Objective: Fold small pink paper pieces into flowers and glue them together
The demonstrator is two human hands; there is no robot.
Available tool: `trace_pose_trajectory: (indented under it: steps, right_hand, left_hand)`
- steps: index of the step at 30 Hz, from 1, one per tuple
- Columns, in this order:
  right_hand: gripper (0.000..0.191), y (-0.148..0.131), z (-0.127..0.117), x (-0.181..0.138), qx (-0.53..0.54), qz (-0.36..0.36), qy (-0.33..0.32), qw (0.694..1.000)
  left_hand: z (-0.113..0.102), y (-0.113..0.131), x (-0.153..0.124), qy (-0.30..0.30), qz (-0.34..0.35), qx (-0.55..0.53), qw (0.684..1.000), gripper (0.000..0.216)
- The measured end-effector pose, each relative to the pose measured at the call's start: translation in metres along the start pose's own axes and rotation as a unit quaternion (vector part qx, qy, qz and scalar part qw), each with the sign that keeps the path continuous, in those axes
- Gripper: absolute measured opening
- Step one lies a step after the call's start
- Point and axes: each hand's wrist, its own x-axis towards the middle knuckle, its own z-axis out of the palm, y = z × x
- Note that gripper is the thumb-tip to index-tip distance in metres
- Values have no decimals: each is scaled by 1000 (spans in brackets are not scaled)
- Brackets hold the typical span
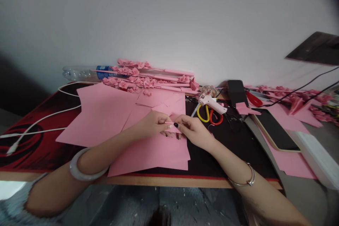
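Observation:
A small folded piece of pink paper [172, 127] is pinched between my two hands, just above the desk. My left hand [152, 124] grips its left side, thumb on top. My right hand [194, 130] grips the right side, its dark-nailed thumb pressing near the middle. The fingers cover much of the piece, so its full shape is hidden. Beneath both hands lie large overlapping pink paper sheets [150, 153]. Close to my right hand are scissors [203, 113] with yellow and red handles and a white glue gun [212, 102].
Pink paper flowers [148, 83] on rolled stems lie along the wall, beside a clear plastic bottle [81, 73]. White cables [45, 116] cross the left side. Two phones [277, 129] [237, 91], a white box [317, 159] and more paper flowers [280, 91] are at the right.

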Motion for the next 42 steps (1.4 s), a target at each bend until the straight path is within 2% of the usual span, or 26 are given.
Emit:
trace_pose_trajectory:
  steps: [4,8,13,18,26,30,35,38,42]
  right_hand:
    - [10,0,1,2,38,13,8,999]
    - [11,0,1,4,91,20,22,995]
    - [14,0,-2,5,77,34,63,994]
    - [16,2,-3,6,92,50,99,990]
    - [14,9,-3,6,90,37,151,984]
    - [15,7,-3,6,106,32,122,986]
    - [13,6,0,5,59,19,35,997]
    - [12,5,0,4,53,16,34,998]
    - [12,6,0,4,48,17,39,998]
  left_hand:
    - [0,-2,0,3,2,-13,1000,15]
    - [0,0,1,35,9,0,999,16]
    - [-2,7,1,66,-13,11,998,12]
    - [-5,3,3,88,-10,12,996,10]
    - [-4,5,2,123,-19,-21,992,6]
    - [-3,5,2,116,2,-34,993,7]
    - [-2,1,2,80,59,50,994,14]
    - [-2,-3,3,89,97,94,987,19]
    - [-4,-6,4,104,112,137,979,21]
